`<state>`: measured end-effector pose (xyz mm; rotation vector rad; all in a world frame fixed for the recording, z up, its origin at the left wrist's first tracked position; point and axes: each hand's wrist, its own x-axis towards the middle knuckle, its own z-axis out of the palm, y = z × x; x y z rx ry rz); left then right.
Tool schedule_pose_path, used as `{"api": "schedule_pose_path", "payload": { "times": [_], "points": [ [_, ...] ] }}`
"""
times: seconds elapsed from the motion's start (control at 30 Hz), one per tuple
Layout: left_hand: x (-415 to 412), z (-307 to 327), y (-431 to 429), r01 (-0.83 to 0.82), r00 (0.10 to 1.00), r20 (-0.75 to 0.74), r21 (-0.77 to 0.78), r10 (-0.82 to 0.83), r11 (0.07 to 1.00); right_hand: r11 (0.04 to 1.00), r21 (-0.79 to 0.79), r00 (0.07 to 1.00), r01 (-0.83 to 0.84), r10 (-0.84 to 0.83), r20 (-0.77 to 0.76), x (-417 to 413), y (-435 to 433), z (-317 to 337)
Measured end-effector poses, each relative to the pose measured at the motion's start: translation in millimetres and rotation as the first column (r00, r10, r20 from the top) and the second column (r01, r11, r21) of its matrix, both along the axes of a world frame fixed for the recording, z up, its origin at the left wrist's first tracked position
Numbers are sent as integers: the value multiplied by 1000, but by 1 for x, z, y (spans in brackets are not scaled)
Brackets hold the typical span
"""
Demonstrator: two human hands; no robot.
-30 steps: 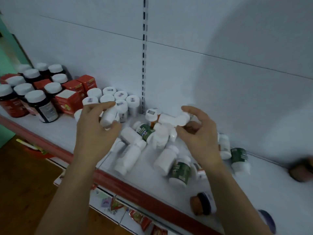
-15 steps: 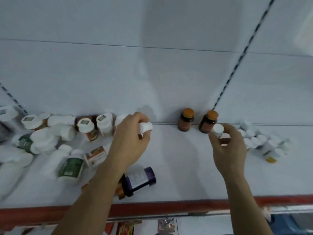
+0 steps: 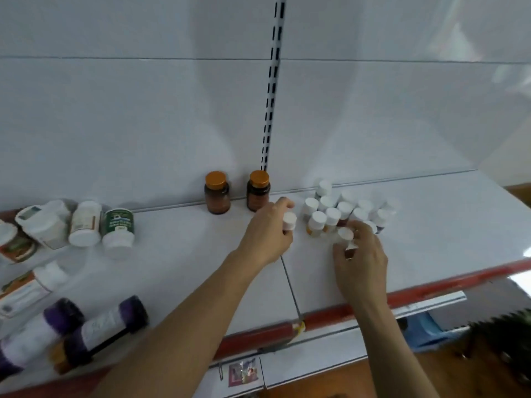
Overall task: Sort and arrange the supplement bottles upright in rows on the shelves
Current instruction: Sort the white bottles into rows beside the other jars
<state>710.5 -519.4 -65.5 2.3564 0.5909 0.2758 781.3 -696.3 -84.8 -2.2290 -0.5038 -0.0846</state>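
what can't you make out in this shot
Head view only:
- The left hand covers the body of its small bottle; the label is unseen.
- The right hand covers most of the second small bottle.
- purple-capped bottles: label text blurred.
- bottles at the left edge: cut off by the frame.
- white-capped cluster: rear ones washed out, count unclear.

White shelf point(image 3: 172, 254), red front edge: left hand point(image 3: 267, 237) grips a small white-capped bottle point(image 3: 289, 220); right hand point(image 3: 359, 259) grips a second white-capped bottle point(image 3: 344, 234) just beside the cluster of upright white-capped bottles point(image 3: 333, 214). Two orange-capped amber bottles point(image 3: 217, 193) stand at the back wall; larger bottles point(image 3: 86, 225) lie toppled at left.
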Motion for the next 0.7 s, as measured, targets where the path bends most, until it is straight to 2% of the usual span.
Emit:
{"api": "schedule_pose_path", "payload": {
  "times": [0.1,0.2,0.3,0.43,0.5,0.57,0.63,0.7],
  "points": [
    [0,-7,-9,-11,999,39,-86,14,996,998,57,999,9,-12,50,-6,-3,5],
    [-38,-4,-10,-11,996,84,-167,25,986,995,73,993,-64,56,100,-12,4,9],
    [-95,6,8,-93,989,107,-56,98,994,979,27,974,-200,196,117,-18,29,13],
    [-169,28,50,-359,923,196,121,332,926,881,-41,878,-472,474,65,-43,84,19],
    [-209,36,65,-494,860,244,183,448,850,758,-66,756,-649,652,53,-65,114,19],
    [-250,38,73,-620,780,258,196,570,759,574,-67,571,-816,819,55,-95,141,18],
    [-290,37,73,-720,693,234,182,682,669,322,-65,324,-945,946,-19,-128,163,21],
    [-323,32,68,-765,643,197,201,740,612,62,-112,75,-992,990,-117,-159,180,22]
  ]
}}
